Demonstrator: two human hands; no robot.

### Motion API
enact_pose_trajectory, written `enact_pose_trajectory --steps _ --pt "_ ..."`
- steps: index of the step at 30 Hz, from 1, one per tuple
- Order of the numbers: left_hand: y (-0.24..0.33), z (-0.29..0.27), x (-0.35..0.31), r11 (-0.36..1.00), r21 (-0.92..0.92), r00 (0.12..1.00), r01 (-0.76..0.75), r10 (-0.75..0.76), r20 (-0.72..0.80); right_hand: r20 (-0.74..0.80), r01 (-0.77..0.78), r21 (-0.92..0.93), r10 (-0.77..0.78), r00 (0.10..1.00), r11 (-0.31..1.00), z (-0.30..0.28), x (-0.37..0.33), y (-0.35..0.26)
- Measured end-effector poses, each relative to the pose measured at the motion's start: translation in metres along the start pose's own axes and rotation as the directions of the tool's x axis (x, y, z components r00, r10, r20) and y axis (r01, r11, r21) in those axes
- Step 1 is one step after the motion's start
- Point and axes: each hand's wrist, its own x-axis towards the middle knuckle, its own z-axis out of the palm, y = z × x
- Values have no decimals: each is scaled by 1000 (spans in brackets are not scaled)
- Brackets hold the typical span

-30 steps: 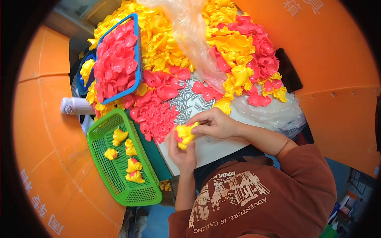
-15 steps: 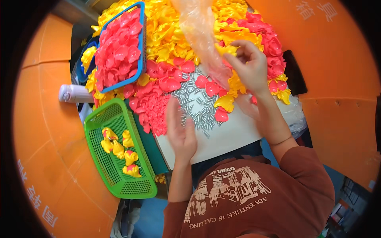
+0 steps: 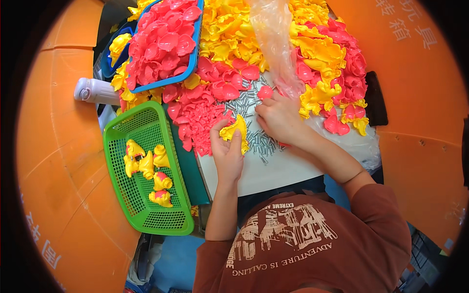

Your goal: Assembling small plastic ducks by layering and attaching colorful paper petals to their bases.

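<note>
My left hand (image 3: 227, 156) pinches a yellow plastic shell piece (image 3: 239, 133) between thumb and fingers, above the white tabletop's near part. To its right, my right hand (image 3: 283, 119) reaches palm down with curled fingers over scattered small metal pins (image 3: 262, 145). Its fingertips are bent together and partly hidden, so what they grip cannot be made out. A rounded pink plastic piece (image 3: 265, 92) lies right beside those fingers. Small pink parts (image 3: 201, 122) are heaped just left of the pins, close to my left hand.
A blue-rimmed basket (image 3: 194, 53) full of pink shells stands at the back left. A green basket (image 3: 181, 200) holds several yellow-and-pink assembled figures (image 3: 146, 165). Yellow shells (image 3: 224, 36) pile up behind, with a clear plastic bag (image 3: 273, 39) across them. A lilac bottle (image 3: 97, 91) lies at left.
A yellow shell piece held in my right hand at the upper right is now in my left hand. The right hand has come down and left to the pins. The view has shifted slightly.
</note>
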Motion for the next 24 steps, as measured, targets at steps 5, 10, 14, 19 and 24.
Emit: enact_pose_trajectory --steps 5,10,14,19,24 --pt "-2 -3 -3 999 32 1000 -17 16 13 183 -66 22 61 981 998 11 8 -4" --pt "9 -5 -4 998 49 999 -27 25 35 165 -52 171 23 986 984 8 8 -5" --pt "10 -6 -6 997 83 999 -2 -2 44 171 -189 573 109 979 798 -1 9 1" --pt "3 -5 -9 971 209 993 -118 113 34 273 -295 891 111 955 346 -12 3 -5" --pt "16 7 -12 941 296 986 -163 151 63 -32 -38 843 120 992 536 -29 -5 -9"
